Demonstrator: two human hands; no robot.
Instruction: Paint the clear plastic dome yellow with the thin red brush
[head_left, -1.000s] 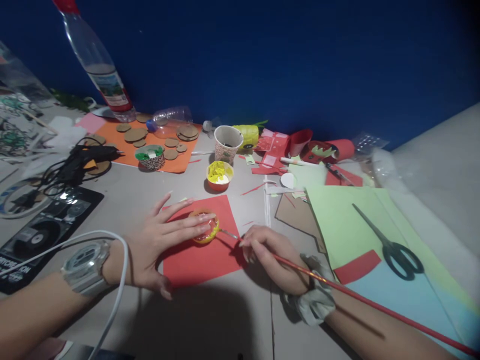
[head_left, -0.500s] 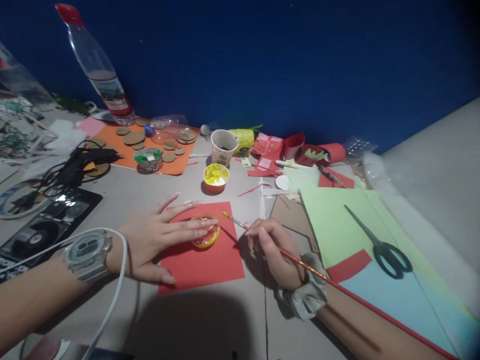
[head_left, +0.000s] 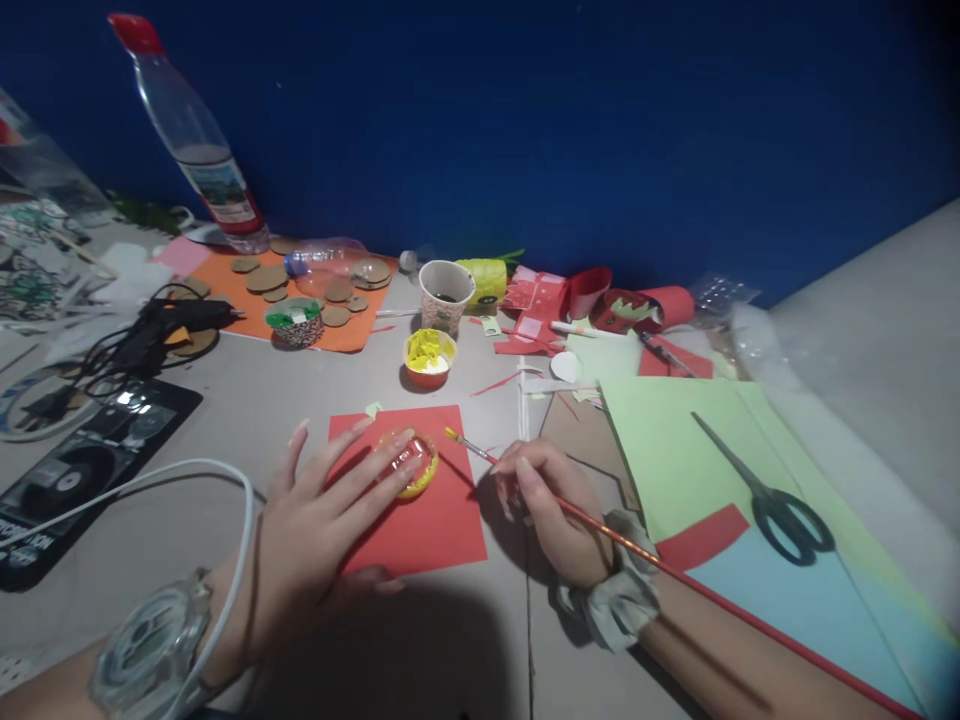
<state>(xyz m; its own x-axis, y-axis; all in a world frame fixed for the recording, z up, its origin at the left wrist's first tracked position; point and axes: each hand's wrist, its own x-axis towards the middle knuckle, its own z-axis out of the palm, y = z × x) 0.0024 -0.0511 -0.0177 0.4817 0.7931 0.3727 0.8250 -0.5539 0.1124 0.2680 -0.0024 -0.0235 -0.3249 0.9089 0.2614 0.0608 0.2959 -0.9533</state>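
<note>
My left hand (head_left: pixel 330 515) lies with fingers stretched over a small round piece with a yellow-painted rim (head_left: pixel 425 480), two fingertips resting on its clear, shiny middle. That piece sits on a square of red paper (head_left: pixel 442 535). In my right hand (head_left: pixel 551 500) is a long red paintbrush (head_left: pixel 637 550), gripped near its tip like a pen. Its yellow-coated bristles hover just right of the round piece, apart from it. Beyond the red paper stands a small cut-down cup of yellow paint (head_left: pixel 428 358).
Behind the paint is a paper cup of dark liquid (head_left: pixel 445 298). Scissors (head_left: pixel 787 515) lie on green paper (head_left: pixel 675 440) at right. A tall bottle (head_left: pixel 214 180) and cardboard discs (head_left: pixel 266 277) are at back left. A white cable (head_left: pixel 247 520) crosses my left wrist.
My left hand has turned, its wrist shifting down toward me while its fingertips stay on the round piece. My right hand and the paintbrush have barely moved.
</note>
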